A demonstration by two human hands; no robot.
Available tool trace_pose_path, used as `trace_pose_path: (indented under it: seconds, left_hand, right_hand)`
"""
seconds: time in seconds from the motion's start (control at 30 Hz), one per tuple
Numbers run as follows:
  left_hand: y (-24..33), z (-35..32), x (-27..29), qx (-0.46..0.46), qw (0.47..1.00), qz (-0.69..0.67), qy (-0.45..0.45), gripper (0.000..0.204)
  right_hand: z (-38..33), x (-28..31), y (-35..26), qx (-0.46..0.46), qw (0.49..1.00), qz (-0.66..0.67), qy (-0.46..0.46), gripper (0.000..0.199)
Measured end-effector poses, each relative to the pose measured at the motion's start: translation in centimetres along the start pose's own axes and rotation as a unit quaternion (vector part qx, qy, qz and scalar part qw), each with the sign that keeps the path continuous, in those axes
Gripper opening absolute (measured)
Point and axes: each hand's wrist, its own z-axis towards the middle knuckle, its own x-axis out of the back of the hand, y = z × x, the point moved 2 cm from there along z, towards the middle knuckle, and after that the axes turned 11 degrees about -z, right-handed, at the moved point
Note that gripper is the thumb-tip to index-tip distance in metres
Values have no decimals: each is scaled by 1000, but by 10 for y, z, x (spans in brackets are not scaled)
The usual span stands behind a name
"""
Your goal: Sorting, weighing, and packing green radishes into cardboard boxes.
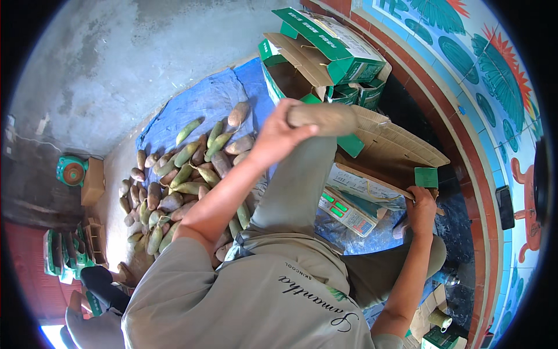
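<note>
My left hand (278, 132) is closed round one end of a thick, earth-brown radish (326, 118), slightly blurred, held over my knee and beside the open cardboard box (401, 145). My right hand (422, 205) grips the near right edge of that box, by a green flap. The box appears to rest on a digital scale (347, 213), whose green displays and keypad face me. To my left, a large heap of green and purplish-brown radishes (186, 152) lies partly on a blue sheet (195, 104).
Green and white cartons (354, 55), one open, are stacked ahead near the tiled wall (494, 174). At the far left are a small green fan (71, 171), a brown carton (93, 181) and more cartons (53, 253). Another person (96, 320) is at lower left. Twine (440, 318) stands at lower right.
</note>
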Motion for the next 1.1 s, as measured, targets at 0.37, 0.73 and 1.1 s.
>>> trace_pose_path:
  seconds: [0.37, 0.73, 1.1]
  left_hand:
    - [-62, 14, -126, -61, 948, 238, -203, 53]
    - [-58, 11, -106, -142, 942, 250, -172, 34]
    - [-110, -12, 106, -63, 936, 308, 156, 19]
  right_hand:
    - [-5, -4, 3, 13, 1000, 11, 8, 23]
    - [2, -3, -3, 35, 999, -17, 5, 19]
    - [4, -8, -2, 44, 998, -33, 25, 15]
